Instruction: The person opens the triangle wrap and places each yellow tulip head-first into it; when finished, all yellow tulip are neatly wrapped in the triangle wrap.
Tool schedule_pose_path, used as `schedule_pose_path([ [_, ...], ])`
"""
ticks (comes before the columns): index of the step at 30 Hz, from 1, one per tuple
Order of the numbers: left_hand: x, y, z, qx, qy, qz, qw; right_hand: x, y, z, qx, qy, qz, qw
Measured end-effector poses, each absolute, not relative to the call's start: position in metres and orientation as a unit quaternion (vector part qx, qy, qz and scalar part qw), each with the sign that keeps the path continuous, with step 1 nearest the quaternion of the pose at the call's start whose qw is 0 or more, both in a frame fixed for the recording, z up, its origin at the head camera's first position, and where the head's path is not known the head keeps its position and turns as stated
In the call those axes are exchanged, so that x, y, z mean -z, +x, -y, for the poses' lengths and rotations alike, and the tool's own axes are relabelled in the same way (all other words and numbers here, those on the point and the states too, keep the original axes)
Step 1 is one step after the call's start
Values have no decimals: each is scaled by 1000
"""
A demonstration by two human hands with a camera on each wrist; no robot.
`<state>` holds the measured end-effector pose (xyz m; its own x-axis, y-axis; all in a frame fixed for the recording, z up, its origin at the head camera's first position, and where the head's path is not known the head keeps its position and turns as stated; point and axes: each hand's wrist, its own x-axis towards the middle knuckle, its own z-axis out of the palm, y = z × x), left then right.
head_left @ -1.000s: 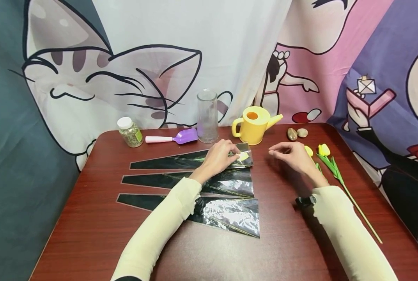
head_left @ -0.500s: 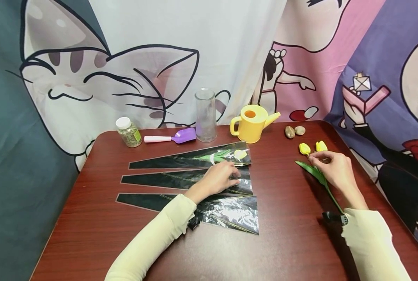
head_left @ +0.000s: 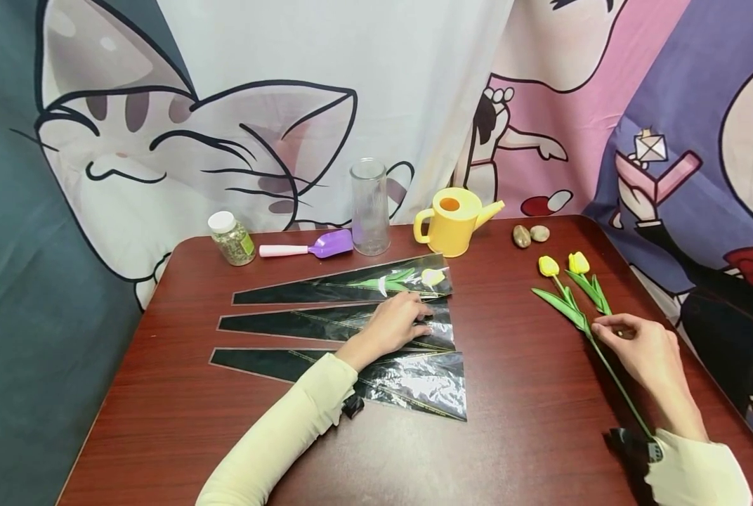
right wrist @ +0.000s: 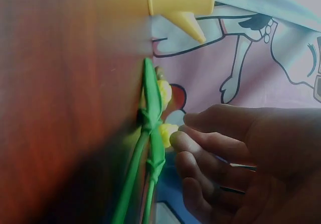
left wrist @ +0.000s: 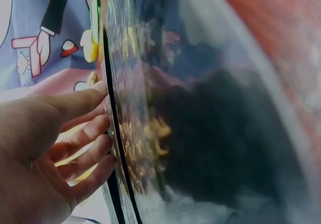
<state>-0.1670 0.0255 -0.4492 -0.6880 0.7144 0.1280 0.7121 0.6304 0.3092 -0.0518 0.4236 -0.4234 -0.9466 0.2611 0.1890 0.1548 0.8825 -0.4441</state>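
Note:
My left hand (head_left: 390,325) rests over the middle of three long tapered black-and-clear flower sleeves (head_left: 282,323), fingers loosely bent at its surface. The back sleeve (head_left: 288,292) has a yellow tulip (head_left: 433,277) inside it. A third sleeve (head_left: 414,386) lies nearest the front. At the right, my right hand (head_left: 645,351) hovers beside the stems of two yellow tulips, one with its bloom to the left (head_left: 548,266) and the other (head_left: 578,263) partly hidden by the hand. In the right wrist view the loosely bent fingers (right wrist: 193,156) stand beside the tulips, holding nothing.
Along the back edge stand a jar of dried herbs (head_left: 232,239), a purple scoop (head_left: 332,244), a clear glass vase (head_left: 370,207) and a yellow watering can (head_left: 452,225). Two pebbles (head_left: 522,237) lie at the back right. A printed curtain (head_left: 256,42) hangs behind the table.
My left hand has left the back sleeve for the middle one. My right hand has moved right and toward me, past the tulip blooms to their stems.

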Motion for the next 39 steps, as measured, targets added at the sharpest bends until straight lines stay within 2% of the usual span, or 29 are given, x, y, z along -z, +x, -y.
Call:
schedule_pose_path([
  [9, 453, -170, -29, -207, 377, -903, -11, 429, -32, -428, -204, -89, 969, 103],
  [39, 443, -173, -38, -254, 357, -899, 7, 432, -34, -430, -199, -122, 971, 51],
])
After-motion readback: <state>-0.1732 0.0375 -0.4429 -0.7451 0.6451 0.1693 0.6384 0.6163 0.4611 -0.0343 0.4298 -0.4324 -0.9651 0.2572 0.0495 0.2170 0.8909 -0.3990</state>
